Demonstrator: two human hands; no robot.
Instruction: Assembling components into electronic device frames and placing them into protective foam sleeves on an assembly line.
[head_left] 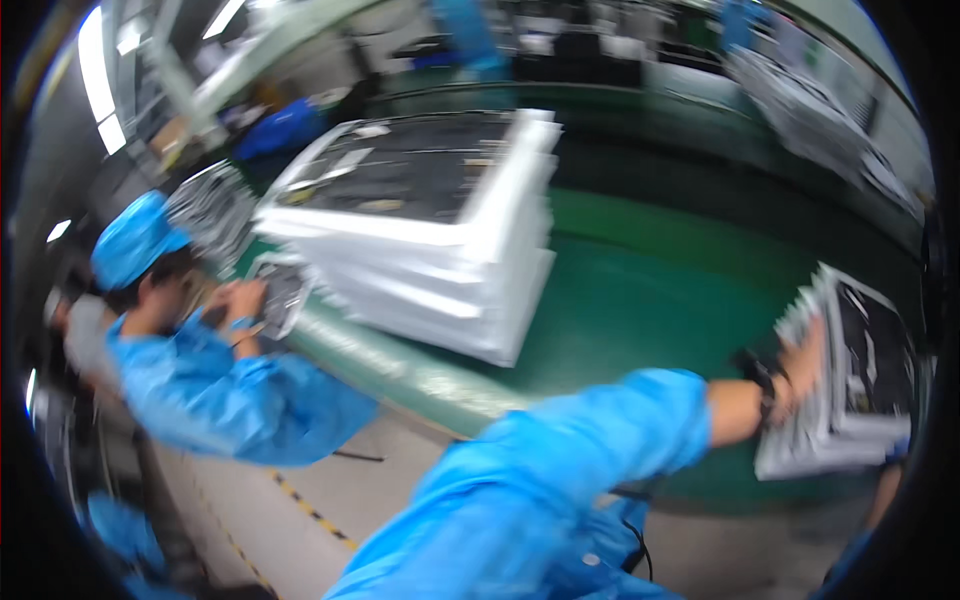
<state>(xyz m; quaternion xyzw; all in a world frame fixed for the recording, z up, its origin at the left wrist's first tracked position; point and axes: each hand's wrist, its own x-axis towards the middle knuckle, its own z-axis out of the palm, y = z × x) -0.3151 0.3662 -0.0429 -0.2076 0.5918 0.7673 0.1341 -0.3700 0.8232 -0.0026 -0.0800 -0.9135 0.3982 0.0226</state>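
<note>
Outstretched right hand (800, 370) presses flat against small sheet stack (850, 400).

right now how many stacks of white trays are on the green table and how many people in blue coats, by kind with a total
big stack of white trays in the middle of the green table: 1
small stack of white trays under the person's outstretched hand: 1
co-worker in a blue coat and cap at the left: 1
the person's own blue sleeve: 1
total: 4; the blurred background is not counted
</note>
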